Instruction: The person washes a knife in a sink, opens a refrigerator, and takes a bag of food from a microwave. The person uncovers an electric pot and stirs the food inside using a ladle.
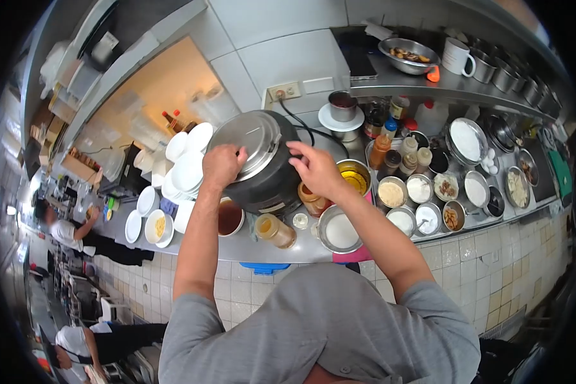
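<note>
A black soup kettle (269, 182) with a shiny metal lid (249, 141) stands on the metal counter in front of me. My left hand (223, 166) is closed at the lid's near left edge, thumb raised; its grip is partly hidden. At the kettle's right side, my right hand (315, 168) has its fingers apart and holds nothing. Below that hand are an open jar of brown sauce (313, 201) and a metal bowl of yellow liquid (354, 177). Near the kettle's base sit a container of dark red sauce (230, 216) and a jar with yellowish contents (275, 231).
Stacked white plates and bowls (187, 169) stand left of the kettle. Several metal bowls of ingredients (418, 189) and squeeze bottles (381, 151) fill the right side. A shelf (454, 89) overhangs there. Two people (70, 232) work at far left.
</note>
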The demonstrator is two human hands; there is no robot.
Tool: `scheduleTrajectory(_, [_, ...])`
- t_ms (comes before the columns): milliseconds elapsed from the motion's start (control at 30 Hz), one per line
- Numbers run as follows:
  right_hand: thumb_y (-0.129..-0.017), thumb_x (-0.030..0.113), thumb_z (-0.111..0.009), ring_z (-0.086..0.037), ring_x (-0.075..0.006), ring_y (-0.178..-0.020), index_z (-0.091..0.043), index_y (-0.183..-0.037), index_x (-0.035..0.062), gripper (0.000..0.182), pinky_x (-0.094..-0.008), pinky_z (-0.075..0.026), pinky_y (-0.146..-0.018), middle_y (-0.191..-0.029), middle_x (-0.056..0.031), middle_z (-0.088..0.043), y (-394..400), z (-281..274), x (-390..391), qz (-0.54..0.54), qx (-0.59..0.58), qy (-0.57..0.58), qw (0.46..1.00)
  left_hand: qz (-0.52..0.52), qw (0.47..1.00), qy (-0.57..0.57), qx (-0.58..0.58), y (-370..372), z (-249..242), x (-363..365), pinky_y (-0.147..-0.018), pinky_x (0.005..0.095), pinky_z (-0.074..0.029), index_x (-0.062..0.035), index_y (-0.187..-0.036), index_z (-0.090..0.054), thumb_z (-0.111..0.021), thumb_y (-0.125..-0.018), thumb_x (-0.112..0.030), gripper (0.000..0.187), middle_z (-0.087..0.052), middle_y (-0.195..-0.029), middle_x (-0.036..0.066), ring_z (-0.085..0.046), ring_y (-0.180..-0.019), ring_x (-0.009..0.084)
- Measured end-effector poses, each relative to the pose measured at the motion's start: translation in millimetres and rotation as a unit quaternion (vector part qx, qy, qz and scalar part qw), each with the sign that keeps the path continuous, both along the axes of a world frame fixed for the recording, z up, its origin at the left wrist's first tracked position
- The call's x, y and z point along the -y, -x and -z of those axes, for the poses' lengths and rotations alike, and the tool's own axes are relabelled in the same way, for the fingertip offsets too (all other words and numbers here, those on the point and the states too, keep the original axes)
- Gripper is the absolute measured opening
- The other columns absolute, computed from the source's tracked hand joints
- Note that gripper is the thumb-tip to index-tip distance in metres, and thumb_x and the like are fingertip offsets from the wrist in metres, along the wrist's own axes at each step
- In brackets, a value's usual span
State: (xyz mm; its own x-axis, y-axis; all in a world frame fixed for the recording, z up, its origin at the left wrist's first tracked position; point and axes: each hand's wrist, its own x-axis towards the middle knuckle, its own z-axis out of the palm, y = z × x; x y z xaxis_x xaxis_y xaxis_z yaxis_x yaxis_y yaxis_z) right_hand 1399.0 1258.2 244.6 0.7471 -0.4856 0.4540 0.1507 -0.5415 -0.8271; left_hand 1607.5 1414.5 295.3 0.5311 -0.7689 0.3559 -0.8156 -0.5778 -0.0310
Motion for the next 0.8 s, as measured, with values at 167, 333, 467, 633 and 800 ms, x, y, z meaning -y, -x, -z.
scheduleTrajectory(167, [-0.095,0.009,-0.063,-0.066,-0.0119,-0.082,-0.062,-0.12,0.0016,0.026,-0.0263,-0.053,-0.073,-0.102,-0.0086,-0.07,96.8,68.9,-1.1,0.042,0.043,-0.16,0.985,0.024,1.0,0.006,-0.015,-1.6,2.4,-0.7,-0.072,0.0481,-0.052,-0.0049,-0.078,-0.069,-0.058,-0.092,-0.044,0.043,-0.068,-0.085,0.017,-0.066,-0.083,0.0373])
scheduleTrajectory(333, [-0.096,0.012,-0.063,-0.06,-0.006,-0.071,-0.067,-0.104,-0.0004,0.016,-0.0233,-0.051,-0.064,-0.083,-0.0027,-0.07,218.8,132.6,-12.7,0.14,0.002,-0.318,0.938,0.022,0.999,0.038,-0.015,4.9,4.2,-2.2,-0.067,0.0498,-0.046,-0.0031,-0.076,-0.062,-0.061,-0.091,-0.046,0.045,-0.064,-0.077,0.019,-0.061,-0.077,0.0413])
scheduleTrajectory(467, [-0.097,0.017,-0.063,-0.057,-0.0058,-0.064,-0.065,-0.086,-0.0001,0.021,-0.0247,-0.047,-0.058,-0.071,-0.0016,-0.066,297.1,142.6,-6.4,0.27,0.008,-0.335,0.903,0.029,0.975,0.216,-0.042,3.3,9.7,-25.4,-0.064,0.0484,-0.037,0.0043,-0.073,-0.049,-0.057,-0.097,-0.023,0.037,-0.046,-0.067,0.019,-0.043,-0.065,0.0339])
scheduleTrajectory(633, [-0.097,0.022,-0.062,-0.055,-0.0074,-0.059,-0.062,-0.076,0.0004,0.031,-0.0271,-0.044,-0.053,-0.063,-0.0037,-0.062,368.2,126.2,25.8,0.429,0.045,-0.248,0.868,0.145,0.912,0.383,-0.029,108.2,-10.9,-0.6,-0.06,0.0411,-0.034,0.003,-0.07,-0.041,-0.045,-0.103,-0.015,0.038,-0.04,-0.067,0.014,-0.04,-0.062,0.0284])
scheduleTrajectory(800, [-0.098,0.023,-0.062,-0.056,-0.0089,-0.061,-0.062,-0.08,0.0007,0.029,-0.0285,-0.045,-0.056,-0.065,-0.0046,-0.063,432.3,112.4,17.6,0.505,0.038,-0.195,0.84,0.297,0.876,0.375,-0.07,203.0,-13.2,54.9,-0.058,0.0372,-0.032,0.0013,-0.068,-0.039,-0.05,-0.095,-0.005,0.03,-0.036,-0.066,0.01,-0.038,-0.061,0.0254])
